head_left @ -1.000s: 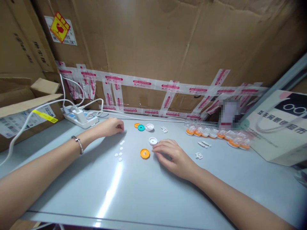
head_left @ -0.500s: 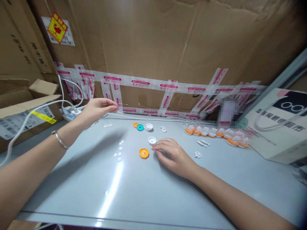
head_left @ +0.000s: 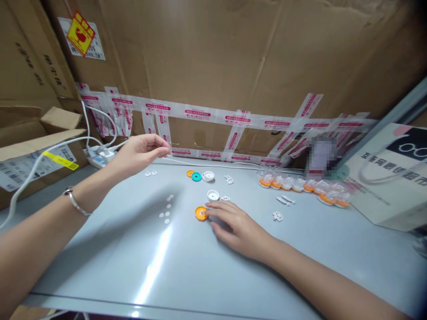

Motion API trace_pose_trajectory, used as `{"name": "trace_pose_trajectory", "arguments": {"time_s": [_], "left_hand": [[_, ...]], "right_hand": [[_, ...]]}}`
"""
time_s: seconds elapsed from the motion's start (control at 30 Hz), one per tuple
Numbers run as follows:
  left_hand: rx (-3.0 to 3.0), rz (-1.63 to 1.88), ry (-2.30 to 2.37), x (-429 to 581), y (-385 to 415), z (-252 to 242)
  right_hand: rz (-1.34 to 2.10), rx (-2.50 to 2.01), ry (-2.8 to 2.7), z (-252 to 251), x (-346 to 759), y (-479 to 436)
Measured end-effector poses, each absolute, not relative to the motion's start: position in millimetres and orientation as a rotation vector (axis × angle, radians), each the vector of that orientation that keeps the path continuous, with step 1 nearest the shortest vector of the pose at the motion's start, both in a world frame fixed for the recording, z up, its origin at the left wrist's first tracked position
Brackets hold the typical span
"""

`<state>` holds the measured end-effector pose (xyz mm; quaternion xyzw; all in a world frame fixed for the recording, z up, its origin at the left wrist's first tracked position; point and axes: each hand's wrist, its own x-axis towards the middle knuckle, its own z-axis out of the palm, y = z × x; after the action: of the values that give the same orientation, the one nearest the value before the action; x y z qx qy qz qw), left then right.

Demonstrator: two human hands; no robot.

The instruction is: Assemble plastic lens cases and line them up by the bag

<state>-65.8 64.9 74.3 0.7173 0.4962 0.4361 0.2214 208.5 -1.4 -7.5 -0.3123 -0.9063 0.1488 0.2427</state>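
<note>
My left hand (head_left: 143,153) is raised above the back left of the table, thumb and fingertips pinched; whatever they may hold is hidden. My right hand (head_left: 235,224) rests low over the middle, fingers loosely stretched and apart. Its fingertips reach the right edge of an orange round disc (head_left: 199,214) with a small white piece at its centre. Just behind lies a white round cup-like part (head_left: 213,195), and a small white cut-out piece (head_left: 226,198) shows beyond my knuckles. Several small white discs (head_left: 167,214) are scattered left of the orange disc.
Farther back sit a teal disc (head_left: 196,177), another orange disc (head_left: 190,173) and white round parts (head_left: 208,176). Several clear-topped orange and white pieces (head_left: 293,184) line the right rear. A large cardboard box (head_left: 213,58) walls the back; a paper bag (head_left: 383,186) stands right, a power strip (head_left: 96,159) left.
My right hand has moved slightly left and forward, its fingers now at the orange disc. A white cut-out piece has come into view behind it. My left hand has shifted slightly right, still pinched.
</note>
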Motion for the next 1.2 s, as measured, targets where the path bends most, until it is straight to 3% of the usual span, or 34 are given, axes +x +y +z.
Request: {"name": "trace_pose_trajectory", "arguments": {"time_s": [0.13, 0.43, 1.2], "left_hand": [[1.992, 1.194, 1.362, -64.6, 65.0, 72.9], [2.365, 0.678, 1.044, -10.7, 42.5, 10.3], [2.727, 0.638, 0.649, -15.5, 48.2, -6.7]], "right_hand": [[0.415, -0.847, -2.509, -8.9, 208.2, -0.6], [0.393, -0.784, -2.535, -12.0, 205.5, -0.6], [0.365, -0.753, -2.526, -12.4, 204.5, 1.1]]}}
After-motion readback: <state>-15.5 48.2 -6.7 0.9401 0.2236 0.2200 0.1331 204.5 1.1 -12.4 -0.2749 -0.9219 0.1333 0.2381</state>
